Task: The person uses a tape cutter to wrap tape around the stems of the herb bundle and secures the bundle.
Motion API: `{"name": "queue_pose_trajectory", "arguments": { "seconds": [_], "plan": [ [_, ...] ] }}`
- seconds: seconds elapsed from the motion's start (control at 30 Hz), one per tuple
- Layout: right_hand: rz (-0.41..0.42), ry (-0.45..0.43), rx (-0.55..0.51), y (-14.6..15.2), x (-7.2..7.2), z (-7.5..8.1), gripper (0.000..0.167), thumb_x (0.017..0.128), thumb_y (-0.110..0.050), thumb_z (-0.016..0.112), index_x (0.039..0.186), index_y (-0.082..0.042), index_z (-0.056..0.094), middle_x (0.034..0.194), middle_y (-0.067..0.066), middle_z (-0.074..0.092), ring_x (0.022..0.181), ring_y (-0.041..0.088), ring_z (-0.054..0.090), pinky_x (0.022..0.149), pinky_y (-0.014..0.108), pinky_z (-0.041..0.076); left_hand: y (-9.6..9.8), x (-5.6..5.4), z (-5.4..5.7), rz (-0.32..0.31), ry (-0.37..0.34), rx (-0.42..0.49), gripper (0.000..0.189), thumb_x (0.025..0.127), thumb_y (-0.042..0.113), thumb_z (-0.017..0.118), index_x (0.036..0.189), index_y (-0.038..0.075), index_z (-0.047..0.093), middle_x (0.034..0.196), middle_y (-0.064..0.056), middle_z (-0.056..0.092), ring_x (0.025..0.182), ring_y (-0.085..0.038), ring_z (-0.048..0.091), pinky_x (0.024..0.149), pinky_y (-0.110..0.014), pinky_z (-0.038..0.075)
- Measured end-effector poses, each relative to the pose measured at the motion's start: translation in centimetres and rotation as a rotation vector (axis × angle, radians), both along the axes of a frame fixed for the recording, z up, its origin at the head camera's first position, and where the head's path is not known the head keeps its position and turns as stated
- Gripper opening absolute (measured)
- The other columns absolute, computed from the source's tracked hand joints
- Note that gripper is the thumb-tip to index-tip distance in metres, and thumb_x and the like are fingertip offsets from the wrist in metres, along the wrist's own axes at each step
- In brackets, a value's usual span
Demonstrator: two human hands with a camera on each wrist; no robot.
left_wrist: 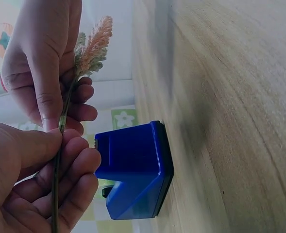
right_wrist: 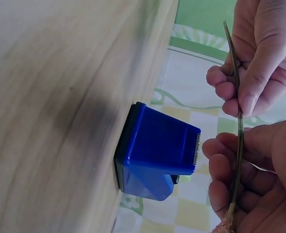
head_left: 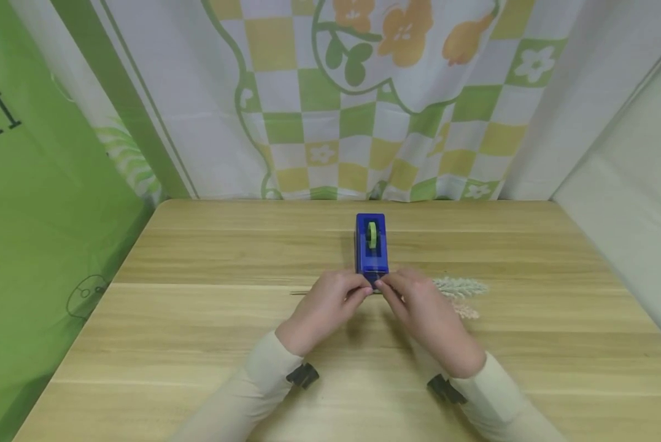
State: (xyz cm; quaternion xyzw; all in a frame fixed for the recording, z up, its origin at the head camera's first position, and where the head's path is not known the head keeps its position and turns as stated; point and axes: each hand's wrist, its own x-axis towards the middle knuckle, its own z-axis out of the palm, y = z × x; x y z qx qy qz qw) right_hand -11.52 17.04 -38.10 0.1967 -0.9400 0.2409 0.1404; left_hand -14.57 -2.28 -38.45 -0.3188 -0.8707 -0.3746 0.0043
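Two flower sprays, one pale green (head_left: 463, 286) and one pink (left_wrist: 94, 51), lie together with their thin stems (right_wrist: 239, 126) side by side. My left hand (head_left: 324, 307) pinches the stems between thumb and fingers, toward their bare ends. Close beside it, my right hand (head_left: 426, 316) pinches the same stems nearer the blooms. A small piece of clear tape (left_wrist: 62, 121) appears on the stems between the two thumbs. Both hands hold the stems raised above the table, just in front of a blue tape dispenser (right_wrist: 164, 133).
The dispenser stands on the wooden table (head_left: 197, 344), holding a yellow-green roll (head_left: 371, 235), its toothed cutter (right_wrist: 197, 149) facing the hands. A checked, flowered curtain (head_left: 358, 123) hangs along the back edge. Green cloth (head_left: 43, 202) hangs at the left, pale cloth (head_left: 639, 184) at the right.
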Motion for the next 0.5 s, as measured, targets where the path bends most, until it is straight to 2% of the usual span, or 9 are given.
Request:
{"name": "queue_pose_trajectory", "arguments": {
  "seconds": [0.17,0.37,0.5],
  "plan": [
    [-0.023,0.001,0.062,-0.04,0.21,-0.03,0.016,0.104,-0.017,0.066,0.096,-0.007,0.076,0.088,0.004,0.073,0.076,0.011,0.063,0.067,0.028,0.057,0.04,0.04,-0.01,-0.003,0.004,0.005,0.019,0.105,0.015,0.064,0.102,0.002,0.078,0.096,-0.008,0.078,0.081,-0.014,0.068,0.073,-0.023,0.056],
    [-0.017,-0.008,0.106,0.00,0.33,0.06,0.022,0.105,-0.017,0.063,0.086,-0.009,0.072,0.078,-0.001,0.066,0.068,0.007,0.053,0.061,0.024,0.050,0.19,0.02,-0.13,-0.001,0.028,-0.013,0.016,0.103,0.014,0.065,0.101,0.003,0.078,0.098,-0.008,0.078,0.084,-0.017,0.071,0.075,-0.025,0.058],
    [-0.026,-0.007,0.121,0.09,0.34,-0.06,0.021,0.105,-0.016,0.063,0.090,-0.006,0.074,0.082,0.003,0.071,0.072,0.011,0.061,0.063,0.028,0.056,0.32,0.01,-0.24,0.004,0.035,-0.029,0.016,0.103,0.014,0.066,0.100,0.004,0.078,0.098,-0.008,0.078,0.085,-0.017,0.071,0.076,-0.026,0.059]
  ]
}}
